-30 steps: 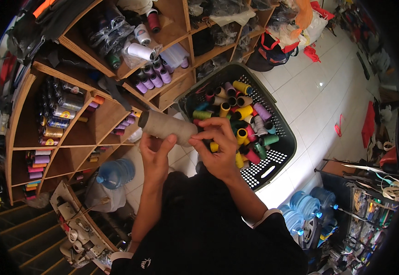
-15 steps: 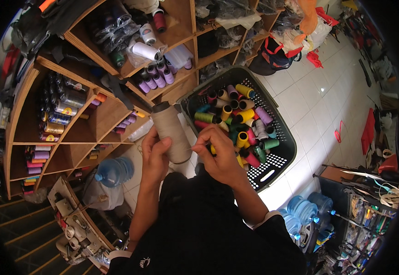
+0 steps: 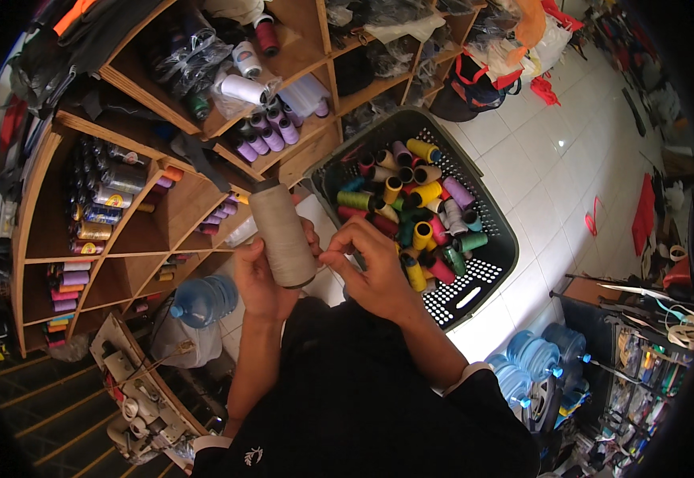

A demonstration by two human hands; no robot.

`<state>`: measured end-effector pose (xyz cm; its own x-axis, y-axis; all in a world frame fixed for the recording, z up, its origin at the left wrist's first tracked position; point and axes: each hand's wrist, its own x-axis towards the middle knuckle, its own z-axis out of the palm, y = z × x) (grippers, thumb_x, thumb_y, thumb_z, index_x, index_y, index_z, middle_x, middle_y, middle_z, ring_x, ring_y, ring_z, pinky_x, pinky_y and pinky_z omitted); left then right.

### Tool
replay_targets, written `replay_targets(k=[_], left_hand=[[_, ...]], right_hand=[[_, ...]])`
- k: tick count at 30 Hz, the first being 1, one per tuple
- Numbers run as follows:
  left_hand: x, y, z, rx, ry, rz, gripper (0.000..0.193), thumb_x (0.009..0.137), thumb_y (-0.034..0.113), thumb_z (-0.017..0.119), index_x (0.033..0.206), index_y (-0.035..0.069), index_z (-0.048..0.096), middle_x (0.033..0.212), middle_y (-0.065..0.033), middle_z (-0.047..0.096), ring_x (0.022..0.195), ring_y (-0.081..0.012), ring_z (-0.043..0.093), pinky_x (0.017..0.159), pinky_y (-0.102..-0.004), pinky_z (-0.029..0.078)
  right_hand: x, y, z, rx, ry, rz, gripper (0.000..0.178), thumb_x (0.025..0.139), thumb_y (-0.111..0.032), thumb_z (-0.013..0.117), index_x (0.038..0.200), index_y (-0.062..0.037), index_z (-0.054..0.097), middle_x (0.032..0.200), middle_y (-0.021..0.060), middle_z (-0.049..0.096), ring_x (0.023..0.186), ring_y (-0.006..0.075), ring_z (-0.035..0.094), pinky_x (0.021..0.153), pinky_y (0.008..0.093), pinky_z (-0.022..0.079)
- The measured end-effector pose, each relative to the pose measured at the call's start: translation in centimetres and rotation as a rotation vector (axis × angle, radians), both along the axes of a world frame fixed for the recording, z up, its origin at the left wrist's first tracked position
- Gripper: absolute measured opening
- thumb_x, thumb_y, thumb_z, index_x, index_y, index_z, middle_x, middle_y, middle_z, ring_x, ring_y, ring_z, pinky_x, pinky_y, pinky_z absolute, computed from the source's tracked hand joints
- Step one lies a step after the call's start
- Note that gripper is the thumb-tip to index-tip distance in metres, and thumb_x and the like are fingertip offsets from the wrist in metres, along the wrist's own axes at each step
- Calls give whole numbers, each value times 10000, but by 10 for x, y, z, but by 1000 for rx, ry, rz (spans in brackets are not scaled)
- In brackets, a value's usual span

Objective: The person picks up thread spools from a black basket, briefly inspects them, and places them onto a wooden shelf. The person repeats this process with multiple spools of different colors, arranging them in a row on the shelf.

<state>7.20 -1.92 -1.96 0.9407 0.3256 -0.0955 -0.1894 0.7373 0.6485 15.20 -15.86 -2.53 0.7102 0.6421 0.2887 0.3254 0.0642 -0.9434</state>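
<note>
My left hand (image 3: 265, 280) is wrapped round a large spool of beige thread (image 3: 283, 231), which is tilted with its dark core end pointing away from me. My right hand (image 3: 367, 263) is just to the right of the spool, thumb and fingertips pinched together close to its wound side. A fine thread appears to be in that pinch, though it hardly shows. Beyond my right hand stands a dark green plastic basket (image 3: 496, 275) holding many spools of thread in yellow, green, purple, pink, grey and brown.
Wooden shelving (image 3: 179, 247) with spools and plastic-wrapped bundles fills the left and far side. A blue water bottle (image 3: 203, 301) stands at the left, near a sewing machine (image 3: 144, 398). More blue bottles (image 3: 534, 354) stand at the right. Bags (image 3: 482, 80) lie on the tiled floor.
The spool has tipped slightly and moved a little to the left, and my left hand's grip has turned round it. My right hand has shifted slightly left, still pinched.
</note>
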Motion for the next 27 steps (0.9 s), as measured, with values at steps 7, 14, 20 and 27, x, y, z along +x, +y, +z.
replay_targets(k=[7, 14, 20, 27], left_hand=[[-3, 0, -8, 27, 65, 10, 634, 795, 387, 532, 1296, 25, 391, 972, -132, 505, 840, -210, 498, 741, -341, 408], [-5, -3, -11, 160, 160, 89, 615, 797, 336, 596, 1290, 35, 385, 1108, -157, 525, 991, -244, 547, 874, -350, 456], [-7, -4, -3, 280, 166, 51, 648, 853, 258, 603, 1367, -23, 328, 1214, -137, 524, 1094, -225, 542, 965, -368, 416], [-17, -1, -6, 247, 78, -69, 697, 803, 168, 663, 1370, -41, 314, 1257, -175, 501, 1159, -251, 520, 999, -368, 391]], right_hand=[[21, -25, -28, -215, -240, -324, 134, 804, 28, 609, 933, -8, 615, 884, 118, 567, 807, 197, 574, 701, 301, 455], [7, -26, 19, -69, -122, -95, 295, 724, -29, 739, 1012, -50, 681, 960, 90, 593, 842, 197, 586, 728, 292, 472], [2, -16, 14, 18, -145, 31, 186, 753, -25, 721, 935, -34, 684, 892, 82, 587, 812, 197, 585, 701, 294, 468], [-2, -11, 18, 3, -43, 85, 75, 828, -23, 621, 870, 8, 569, 870, 126, 537, 809, 287, 563, 713, 353, 457]])
